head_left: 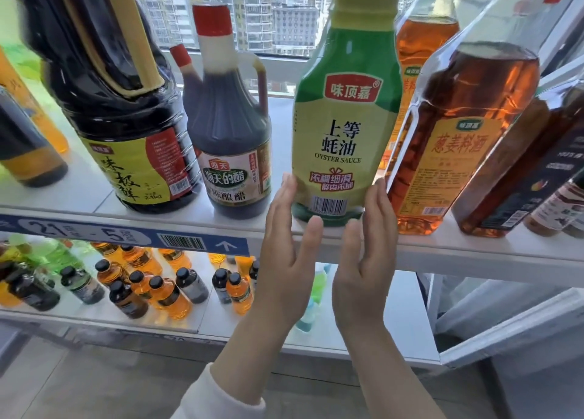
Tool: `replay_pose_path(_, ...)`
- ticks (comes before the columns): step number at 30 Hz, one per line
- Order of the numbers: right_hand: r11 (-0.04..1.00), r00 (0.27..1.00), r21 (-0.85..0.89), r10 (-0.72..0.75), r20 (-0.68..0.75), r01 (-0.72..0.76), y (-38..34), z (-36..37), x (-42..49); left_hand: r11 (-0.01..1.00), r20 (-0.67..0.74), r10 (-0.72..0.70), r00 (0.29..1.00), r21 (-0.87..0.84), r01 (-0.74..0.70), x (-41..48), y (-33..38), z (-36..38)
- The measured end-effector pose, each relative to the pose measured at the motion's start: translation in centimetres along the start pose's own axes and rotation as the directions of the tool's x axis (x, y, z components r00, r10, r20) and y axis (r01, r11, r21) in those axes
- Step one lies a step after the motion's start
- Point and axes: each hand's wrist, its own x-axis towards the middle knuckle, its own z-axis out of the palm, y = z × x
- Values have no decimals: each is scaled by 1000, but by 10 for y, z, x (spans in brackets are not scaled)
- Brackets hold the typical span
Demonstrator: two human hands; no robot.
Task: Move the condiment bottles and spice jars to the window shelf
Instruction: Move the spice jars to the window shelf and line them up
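Starting well left of the left hand (284,254): big dark soy sauce jug (132,118) upright on the window shelf (474,251), red-capped vinegar jug (230,140) just beside it, nearer the hand. Left hand open, fingers straight, fingertips against the lower left side of the oyster sauce bottle (344,128) — upright at the shelf's front edge, between both hands. Right hand (366,260) open likewise, fingers straight at the bottle's lower right side, gripping nothing. Just right of that hand, amber cooking wine bottle (458,140). Below and left of the hands — small orange and dark bottles (164,295).
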Motion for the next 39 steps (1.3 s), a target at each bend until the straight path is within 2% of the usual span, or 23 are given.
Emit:
replay_pose_path(2, 985, 983, -36, -174, -66, 172, -3, 4, -12, 987, -135, 162, 978, 24, -160, -6, 1, -14)
replay_pose_path(4, 979, 978, -2, -202, -44, 202, -7, 15, -20, 955, -271, 296, 916, 57, -292, -9, -3, -33)
replay_pose_path(5, 987, 987, 21, -158, 1, 158, -10, 24, -22, 957, -312, 287, 906, 63, -282, -9, -7, -44)
replay_pose_path(7, 998, 992, 45, -52, 118, 47, -16, 43, -24, 987, -340, 157, 927, 29, -156, -2, -13, -62)
replay_pose_path(10, 998, 984, 37, 44, 175, -51, -22, 71, -23, 1000, -221, 22, 975, 2, -22, 14, -18, -80)
replay_pose_path(14, 989, 982, 50, 128, 142, -136, -27, 94, -21, 1000, -75, -24, 997, 14, 25, 27, -26, -91)
replay_pose_path(20, 992, 991, 45, 113, 73, -116, -23, 101, -21, 1000, -36, -22, 999, 7, 23, 29, -25, -94)
replay_pose_path(28, 991, 991, 78, 99, 94, -107, -17, 101, -21, 999, -17, -30, 999, 15, 30, 27, -27, -90)
replay_pose_path(30, 994, 991, 43, 92, 100, -96, -19, 101, -24, 999, -11, -29, 1000, 36, 29, 28, -27, -92)
replay_pose_path(32, 999, 1000, -31, 12, 27, -11, -23, 100, -30, 998, -8, -24, 1000, 60, 25, 24, -23, -97)
replay_pose_path(35, 984, 980, -56, -175, -99, 170, -31, 104, -44, 994, -115, 110, 987, 19, -109, 10, -20, -117)
replay_pose_path(37, 984, 981, -32, -176, -84, 173, -40, 115, -52, 981, -264, 183, 947, -16, -194, 5, -25, -143)
replay_pose_path(39, 994, 994, -2, -112, -9, 112, -48, 132, -55, 985, -392, 106, 914, -82, -149, 12, -32, -173)
